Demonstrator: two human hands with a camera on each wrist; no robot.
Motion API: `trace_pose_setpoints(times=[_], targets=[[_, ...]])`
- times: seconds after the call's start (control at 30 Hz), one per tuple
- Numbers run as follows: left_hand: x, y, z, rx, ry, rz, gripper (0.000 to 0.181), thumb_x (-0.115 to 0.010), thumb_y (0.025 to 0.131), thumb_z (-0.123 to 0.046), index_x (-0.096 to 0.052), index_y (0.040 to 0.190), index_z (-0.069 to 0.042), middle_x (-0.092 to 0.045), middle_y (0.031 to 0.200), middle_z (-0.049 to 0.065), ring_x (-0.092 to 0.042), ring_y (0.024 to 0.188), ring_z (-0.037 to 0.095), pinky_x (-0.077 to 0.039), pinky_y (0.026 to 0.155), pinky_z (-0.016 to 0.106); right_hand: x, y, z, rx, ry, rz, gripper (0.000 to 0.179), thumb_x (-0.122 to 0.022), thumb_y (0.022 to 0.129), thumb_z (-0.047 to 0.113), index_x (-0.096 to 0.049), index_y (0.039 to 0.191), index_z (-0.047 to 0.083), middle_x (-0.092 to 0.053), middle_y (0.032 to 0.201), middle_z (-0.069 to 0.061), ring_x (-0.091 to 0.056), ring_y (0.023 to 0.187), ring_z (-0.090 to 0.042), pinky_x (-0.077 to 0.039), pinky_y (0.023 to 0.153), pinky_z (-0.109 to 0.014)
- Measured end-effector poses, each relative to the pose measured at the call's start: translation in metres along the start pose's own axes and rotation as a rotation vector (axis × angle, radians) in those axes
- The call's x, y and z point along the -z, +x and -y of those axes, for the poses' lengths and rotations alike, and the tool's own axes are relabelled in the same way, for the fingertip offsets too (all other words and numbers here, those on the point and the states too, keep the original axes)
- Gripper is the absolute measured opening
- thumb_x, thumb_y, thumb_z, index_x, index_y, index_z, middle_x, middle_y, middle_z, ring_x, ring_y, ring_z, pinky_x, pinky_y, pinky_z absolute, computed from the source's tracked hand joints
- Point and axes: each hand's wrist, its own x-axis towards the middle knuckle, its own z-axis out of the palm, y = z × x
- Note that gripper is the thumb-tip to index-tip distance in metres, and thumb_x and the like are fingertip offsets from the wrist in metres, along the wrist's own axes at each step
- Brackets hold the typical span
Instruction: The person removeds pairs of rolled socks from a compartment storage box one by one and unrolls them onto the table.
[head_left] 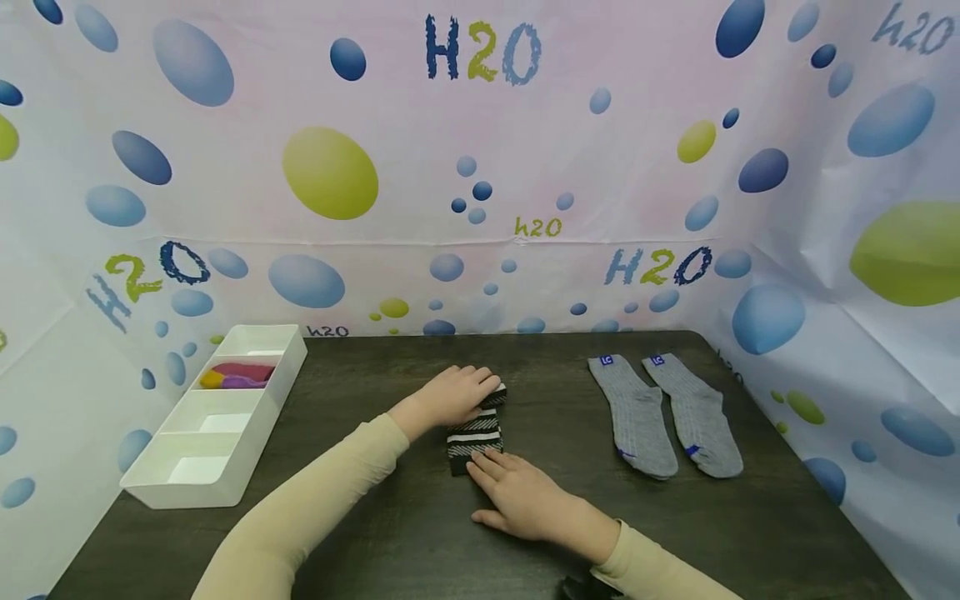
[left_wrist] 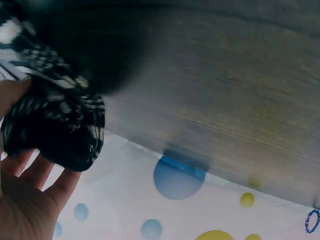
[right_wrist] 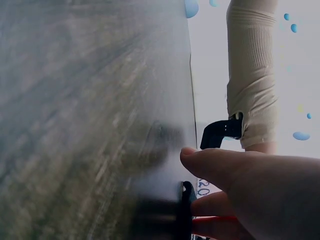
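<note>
A black-and-white striped sock (head_left: 474, 435) lies in the middle of the dark table, its far part bent over. My left hand (head_left: 450, 397) grips that far end; in the left wrist view the folded black fabric (left_wrist: 55, 127) sits between thumb and fingers. At the near end my right hand (head_left: 525, 498) rests with fingers extended, fingertips on the sock's edge. The right wrist view shows the right thumb (right_wrist: 212, 165) held straight beside the tabletop, with a dark edge of fabric at the fingers. Part of the sock is hidden under the left hand.
To the left stands a white box (head_left: 264, 425) with several compartments; one holds a folded red, purple and yellow piece of fabric (head_left: 238, 376). Two grey socks (head_left: 637, 425) lie flat side by side on the right. A printed curtain rises behind the table (head_left: 555, 392).
</note>
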Motion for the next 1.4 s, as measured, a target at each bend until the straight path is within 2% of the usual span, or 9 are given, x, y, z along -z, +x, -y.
trace_pose_setpoints(times=[0.17,0.4,0.6,0.77,0.93,1.17,1.4], targets=[[-0.011,0.005,0.01,0.035,0.022,-0.032,0.047,-0.069,0.09,-0.021,-0.047,0.132,-0.013,-0.062,0.118,0.005,-0.067,0.096,0.02,-0.055,0.076,0.036,-0.001,0.001,0.0,0.001,-0.001,-0.002,0.064,-0.049,0.098,0.051,-0.043,0.147,0.01,-0.042,0.153,-0.009,-0.04,0.143,-0.027,-0.04,0.111,-0.041],[-0.016,0.017,0.025,0.104,0.053,-0.021,0.053,-0.073,0.088,-0.026,-0.046,0.132,-0.015,-0.063,0.12,0.004,-0.064,0.102,0.021,-0.053,0.082,0.039,-0.005,0.002,-0.001,-0.006,-0.009,-0.008,0.065,-0.048,0.098,0.052,-0.043,0.148,0.012,-0.041,0.154,-0.008,-0.039,0.143,-0.026,-0.04,0.112,-0.041],[-0.017,0.028,0.03,0.133,0.066,0.004,0.054,-0.073,0.088,-0.028,-0.046,0.134,-0.015,-0.06,0.124,0.005,-0.06,0.11,0.023,-0.051,0.089,0.042,-0.006,0.001,-0.002,-0.009,-0.021,-0.017,0.064,-0.049,0.098,0.052,-0.043,0.148,0.012,-0.042,0.154,-0.007,-0.04,0.142,-0.026,-0.041,0.11,-0.041],[-0.021,0.034,0.031,0.144,0.073,-0.003,0.046,-0.067,0.092,-0.022,-0.048,0.133,-0.015,-0.06,0.124,0.005,-0.059,0.11,0.024,-0.051,0.087,0.042,-0.006,0.001,-0.001,-0.013,-0.031,-0.015,0.064,-0.049,0.097,0.053,-0.043,0.148,0.014,-0.042,0.154,-0.007,-0.041,0.142,-0.025,-0.042,0.109,-0.042],[-0.023,0.037,0.034,0.185,0.077,0.02,0.041,-0.064,0.094,-0.021,-0.049,0.132,-0.018,-0.06,0.123,0.003,-0.059,0.11,0.022,-0.05,0.089,0.042,-0.005,0.001,-0.002,-0.011,-0.034,-0.005,0.066,-0.051,0.096,0.056,-0.044,0.147,0.015,-0.041,0.154,-0.007,-0.041,0.142,-0.025,-0.043,0.108,-0.042],[-0.021,0.039,0.039,0.2,0.032,0.051,0.041,-0.063,0.096,-0.02,-0.047,0.134,-0.018,-0.058,0.125,0.005,-0.059,0.112,0.025,-0.05,0.094,0.044,-0.003,0.001,-0.006,0.011,-0.034,-0.02,0.067,-0.054,0.093,0.057,-0.047,0.145,0.015,-0.044,0.152,-0.006,-0.044,0.139,-0.024,-0.043,0.109,-0.038],[-0.027,0.044,0.045,0.279,-0.055,0.113,0.04,-0.059,0.098,-0.017,-0.047,0.136,-0.017,-0.057,0.132,0.007,-0.057,0.119,0.027,-0.048,0.099,0.047,-0.001,-0.003,-0.005,0.041,-0.019,-0.015,0.066,-0.053,0.093,0.058,-0.051,0.143,0.015,-0.048,0.149,-0.006,-0.048,0.137,-0.022,-0.044,0.108,-0.037]])
